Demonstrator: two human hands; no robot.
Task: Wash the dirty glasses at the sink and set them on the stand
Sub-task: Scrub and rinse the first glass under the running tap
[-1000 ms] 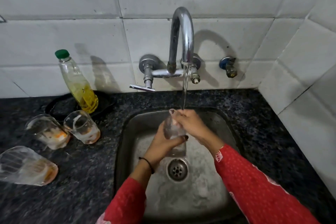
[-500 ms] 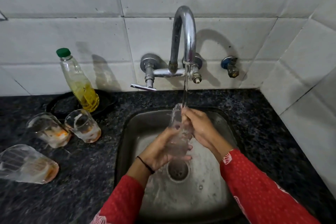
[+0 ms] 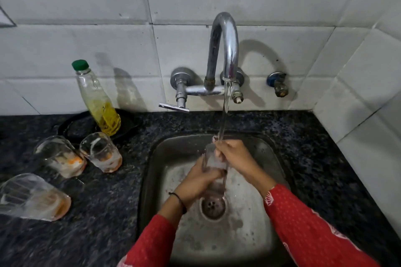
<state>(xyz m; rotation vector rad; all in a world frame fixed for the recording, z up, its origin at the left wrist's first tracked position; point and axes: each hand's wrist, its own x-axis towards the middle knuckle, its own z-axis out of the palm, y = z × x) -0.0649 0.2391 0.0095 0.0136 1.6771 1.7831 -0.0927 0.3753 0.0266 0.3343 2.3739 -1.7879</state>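
A clear glass (image 3: 213, 162) is held upright over the steel sink (image 3: 267, 158), under the running stream from the chrome tap (image 3: 223, 50). My left hand (image 3: 199, 182) wraps around its lower part. My right hand (image 3: 234, 156) grips its rim, fingers over the top, with water falling on them. Three dirty glasses with orange residue stand on the dark counter to the left: one (image 3: 102, 151) nearest the sink, one (image 3: 60, 156) beside it, and one (image 3: 32, 197) at the left edge.
A bottle (image 3: 96, 97) of yellow liquid with a green cap stands on a black round plate (image 3: 78, 123) behind the glasses. The tap's lever handle (image 3: 173, 107) sticks out left. A small valve (image 3: 278, 84) is on the tiled wall. The drain (image 3: 213, 205) lies below the hands.
The glass was tilted and lower half a second ago; it now stands upright under the stream. My right hand shifted back onto the rim. The counter glasses have not moved.
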